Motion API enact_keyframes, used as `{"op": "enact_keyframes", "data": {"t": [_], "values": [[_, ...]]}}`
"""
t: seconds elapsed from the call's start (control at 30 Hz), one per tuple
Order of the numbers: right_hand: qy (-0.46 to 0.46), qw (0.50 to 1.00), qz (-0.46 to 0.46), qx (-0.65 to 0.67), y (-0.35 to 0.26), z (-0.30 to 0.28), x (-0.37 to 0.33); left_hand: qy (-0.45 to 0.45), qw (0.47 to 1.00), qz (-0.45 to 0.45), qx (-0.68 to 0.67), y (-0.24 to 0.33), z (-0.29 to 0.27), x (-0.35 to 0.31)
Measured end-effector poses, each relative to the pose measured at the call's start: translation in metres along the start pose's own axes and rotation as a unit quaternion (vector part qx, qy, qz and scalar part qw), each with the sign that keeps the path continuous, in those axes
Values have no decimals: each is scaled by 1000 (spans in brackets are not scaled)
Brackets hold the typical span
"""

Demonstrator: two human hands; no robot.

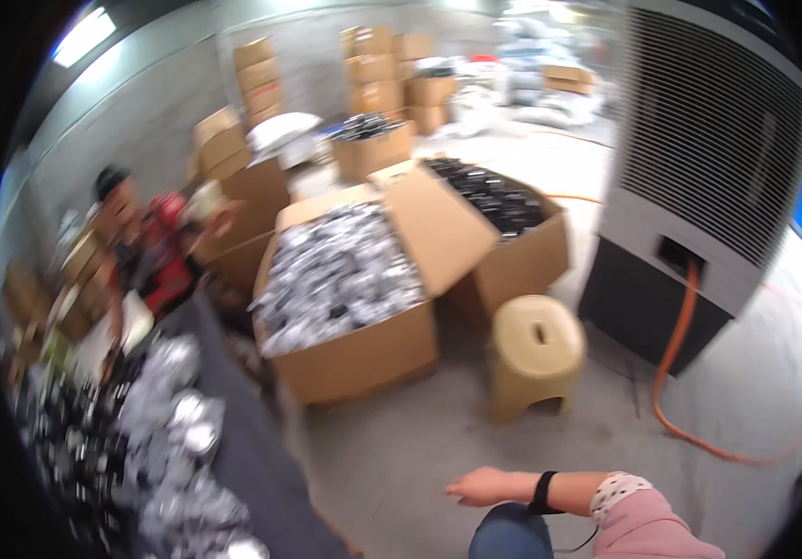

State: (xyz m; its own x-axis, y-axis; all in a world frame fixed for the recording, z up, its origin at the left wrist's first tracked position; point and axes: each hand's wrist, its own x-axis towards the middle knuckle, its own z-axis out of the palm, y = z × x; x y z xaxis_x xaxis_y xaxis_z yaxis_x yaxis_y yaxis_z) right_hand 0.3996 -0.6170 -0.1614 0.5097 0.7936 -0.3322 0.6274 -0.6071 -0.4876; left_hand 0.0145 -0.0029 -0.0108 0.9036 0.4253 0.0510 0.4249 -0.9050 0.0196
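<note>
Only my right hand (481, 486) shows, at the bottom of the view. It reaches left from a pink sleeve with a black wristband, fingers stretched flat and holding nothing. It hovers just above my knee in blue jeans (511, 533). A tan plastic stool (536, 349) stands on the floor ahead of the hand. My left hand is out of view.
A large open cardboard box (363, 354) holds several silver packets; another behind it (522, 261) holds black items. A dark table (252, 466) at left carries more silver packets. A person in red (144, 256) sits beyond it. A tall grey cooler (699, 177) and an orange hose (676, 424) are at right.
</note>
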Motion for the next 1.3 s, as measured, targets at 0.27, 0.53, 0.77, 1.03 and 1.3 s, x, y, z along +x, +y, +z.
{"op": "enact_keyframes", "data": {"t": [0.27,0.53,0.77,1.03,1.3], "values": [[95,954,157,-236,-119,23,-130,89,989,36,-113,16,6,-4],[127,981,110,-100,-209,0,-138,57,985,89,-134,21,-10,4],[210,969,123,-37,-279,40,-148,21,983,131,-128,16,-16,5],[348,930,121,-20,-351,125,-168,54,981,135,-129,15,-11,-1],[504,850,151,-31,-390,135,-147,158,946,181,-217,19,2,14]]}}
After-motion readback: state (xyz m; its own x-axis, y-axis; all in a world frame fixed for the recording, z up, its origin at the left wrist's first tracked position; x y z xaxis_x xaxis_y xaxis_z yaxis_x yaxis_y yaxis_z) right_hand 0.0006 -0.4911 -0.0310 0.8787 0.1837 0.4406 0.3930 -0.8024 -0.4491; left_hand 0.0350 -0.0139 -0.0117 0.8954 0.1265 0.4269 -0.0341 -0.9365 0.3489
